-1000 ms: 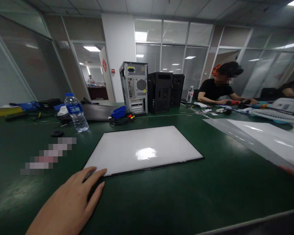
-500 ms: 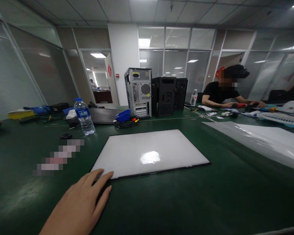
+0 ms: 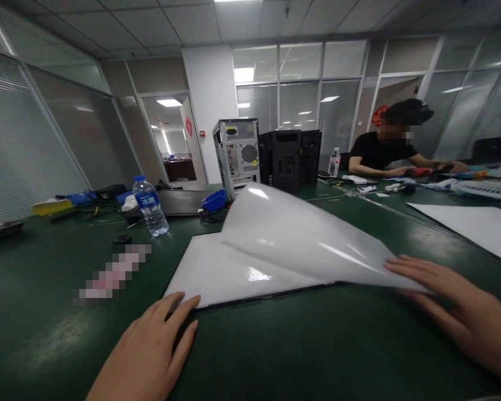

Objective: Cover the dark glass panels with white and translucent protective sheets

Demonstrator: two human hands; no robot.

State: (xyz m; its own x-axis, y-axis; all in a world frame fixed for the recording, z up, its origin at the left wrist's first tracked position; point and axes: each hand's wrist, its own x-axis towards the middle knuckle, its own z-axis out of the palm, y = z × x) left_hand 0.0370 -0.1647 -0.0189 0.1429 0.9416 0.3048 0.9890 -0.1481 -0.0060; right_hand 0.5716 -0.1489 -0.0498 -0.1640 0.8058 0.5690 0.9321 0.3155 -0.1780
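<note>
The left hand [image 3: 150,348] lies flat at the near left on the dark green table surface [image 3: 296,345], fingers extended and slightly spread; its fingertips touch the near left corner of the flat white rectangular panel with a thin black edge [image 3: 209,273]. The hand grips nothing.

The right hand [image 3: 455,312] lies at the near right, fingers extended and open, pressing on the near right corner of the glossy translucent white film sheet [image 3: 300,239]. That sheet lies over the right part of the panel; its far left corner curls upward, clear of the panel surface. The panel lies flat at the table's centre, between the two hands.

To the far right, a second white sheet [image 3: 480,228] lies flat on the table, well apart from the panel.

At mid-left stands a clear plastic water bottle with a blue cap and blue label [image 3: 150,206], upright. A small black round cap [image 3: 121,239] lies just near it. Behind the bottle lies a clutter of blue and black tools and cables [image 3: 92,197].

Beyond the panel stand a grey metal computer tower [image 3: 237,153], its rear facing near, and two black computer towers [image 3: 292,159] just right of it.

At the far right, a person in a black shirt [image 3: 379,153] sits with both arms on the table.
</note>
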